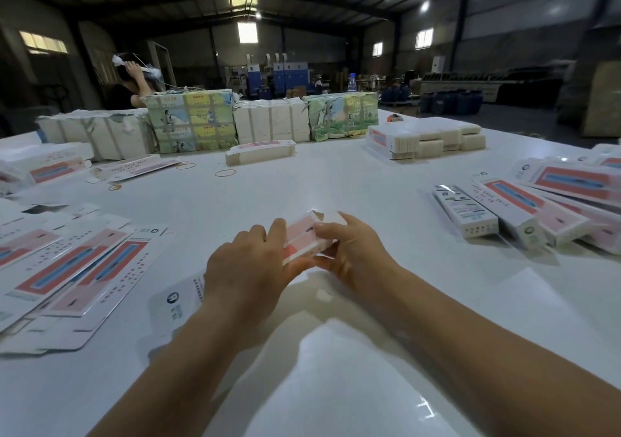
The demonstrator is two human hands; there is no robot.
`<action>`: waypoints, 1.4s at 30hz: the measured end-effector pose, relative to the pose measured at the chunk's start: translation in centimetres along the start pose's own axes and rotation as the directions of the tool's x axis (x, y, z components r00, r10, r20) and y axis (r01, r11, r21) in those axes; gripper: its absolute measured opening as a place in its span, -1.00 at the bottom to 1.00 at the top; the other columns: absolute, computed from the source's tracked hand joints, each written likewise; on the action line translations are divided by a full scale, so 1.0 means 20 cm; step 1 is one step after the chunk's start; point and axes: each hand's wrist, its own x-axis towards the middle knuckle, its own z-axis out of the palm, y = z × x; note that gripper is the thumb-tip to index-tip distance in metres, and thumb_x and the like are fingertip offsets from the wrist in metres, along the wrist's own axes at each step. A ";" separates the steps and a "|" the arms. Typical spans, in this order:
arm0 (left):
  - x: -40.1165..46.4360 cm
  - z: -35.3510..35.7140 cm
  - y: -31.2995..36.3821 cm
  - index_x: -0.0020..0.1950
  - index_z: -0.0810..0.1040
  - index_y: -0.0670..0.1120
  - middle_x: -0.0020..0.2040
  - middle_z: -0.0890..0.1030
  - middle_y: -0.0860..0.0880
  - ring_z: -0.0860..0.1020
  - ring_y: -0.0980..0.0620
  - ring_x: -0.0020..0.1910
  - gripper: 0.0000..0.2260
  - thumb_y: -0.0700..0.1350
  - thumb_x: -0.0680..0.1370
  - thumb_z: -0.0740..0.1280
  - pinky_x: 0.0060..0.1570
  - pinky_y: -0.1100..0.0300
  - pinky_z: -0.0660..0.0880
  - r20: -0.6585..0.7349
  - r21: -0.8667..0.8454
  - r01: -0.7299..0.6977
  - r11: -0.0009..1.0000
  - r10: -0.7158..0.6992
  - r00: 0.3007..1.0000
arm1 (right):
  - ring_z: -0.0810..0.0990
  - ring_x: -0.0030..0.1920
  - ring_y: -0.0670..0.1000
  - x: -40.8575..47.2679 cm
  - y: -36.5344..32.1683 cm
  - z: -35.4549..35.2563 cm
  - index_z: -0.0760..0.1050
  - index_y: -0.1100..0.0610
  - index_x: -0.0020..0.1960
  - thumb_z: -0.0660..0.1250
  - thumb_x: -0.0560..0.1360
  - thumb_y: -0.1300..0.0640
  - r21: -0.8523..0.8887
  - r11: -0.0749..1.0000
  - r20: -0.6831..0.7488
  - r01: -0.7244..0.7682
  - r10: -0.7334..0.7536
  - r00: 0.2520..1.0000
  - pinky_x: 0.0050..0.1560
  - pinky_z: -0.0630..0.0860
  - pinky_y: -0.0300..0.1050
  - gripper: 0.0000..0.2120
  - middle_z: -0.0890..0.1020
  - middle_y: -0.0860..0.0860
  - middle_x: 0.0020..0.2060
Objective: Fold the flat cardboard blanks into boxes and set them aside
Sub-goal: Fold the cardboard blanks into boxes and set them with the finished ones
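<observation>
Left hand (250, 262) and right hand (349, 248) meet at frame centre, both clamped on one half-formed box (302, 238): left fingers curl over its near-left side, right thumb and fingertips pinch its right end. The box is held just above the desk (336, 184). Its long axis appears to run from lower left to upper right, with an open end flap showing at the far upper-right end, nearest the right hand.

Judgement: the end is not yet closed, and the right hand is better placed to tuck it.

Flat blanks (77, 268) lie fanned at lower left, just beside the left forearm. Finished boxes (524, 211) are piled at right, well apart from the hands, so setting aside likely falls to the right hand. Bundled stacks (191, 121) line the far edge.
</observation>
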 end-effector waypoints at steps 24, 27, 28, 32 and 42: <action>-0.03 -0.06 0.06 0.10 0.61 -0.25 -0.33 0.57 -0.16 0.53 -0.12 -0.46 -0.36 0.26 0.41 0.10 -0.54 0.18 0.40 -0.104 0.039 -0.006 0.999 0.010 0.995 | 0.67 -0.01 0.15 -0.02 -0.01 0.01 0.57 0.28 0.14 0.27 0.54 0.33 -0.179 0.980 -0.137 0.086 -0.112 0.984 0.03 0.62 -0.06 -0.80 0.68 0.21 -0.04; -0.03 -0.06 0.06 0.10 0.60 -0.25 -0.30 0.59 -0.17 0.54 -0.13 -0.44 -0.38 0.26 0.40 0.16 -0.51 0.15 0.44 -0.141 0.030 -0.008 1.000 0.012 0.990 | 0.70 -0.15 0.09 -0.03 -0.02 0.00 0.63 0.22 -0.04 0.28 0.53 0.32 -0.116 0.988 -0.112 0.101 -0.114 0.987 -0.15 0.64 -0.16 -0.85 0.71 0.15 -0.19; -0.03 -0.05 0.06 0.10 0.61 -0.25 -0.30 0.59 -0.17 0.54 -0.14 -0.43 -0.39 0.26 0.39 0.24 -0.51 0.15 0.45 -0.152 0.032 -0.006 0.999 0.011 0.988 | 0.70 -0.19 0.06 -0.03 -0.02 0.01 0.64 0.19 -0.09 0.28 0.53 0.33 -0.109 0.989 -0.099 0.100 -0.111 0.989 -0.18 0.64 -0.17 -0.83 0.71 0.13 -0.21; -0.03 -0.05 0.05 0.11 0.61 -0.25 -0.28 0.61 -0.19 0.56 -0.15 -0.41 -0.38 0.26 0.35 0.30 -0.47 0.12 0.50 -0.192 0.100 -0.022 0.995 0.041 0.980 | 0.70 -0.26 0.04 -0.03 -0.02 0.01 0.64 0.15 -0.19 0.24 0.50 0.39 -0.075 0.995 -0.121 0.071 -0.079 0.989 -0.21 0.64 -0.17 -0.74 0.71 0.11 -0.27; -0.01 -0.03 0.09 0.05 0.64 -0.21 -0.34 0.57 -0.11 0.54 -0.09 -0.46 -0.35 0.30 0.24 0.48 -0.49 0.20 0.42 -0.217 0.202 -0.023 0.979 0.067 0.974 | 0.49 -0.34 -0.07 -0.06 0.05 0.04 0.57 0.18 -0.28 0.11 0.54 0.21 -0.635 0.714 -0.091 0.296 -0.449 0.889 -0.30 0.46 -0.25 -0.68 0.60 0.07 -0.36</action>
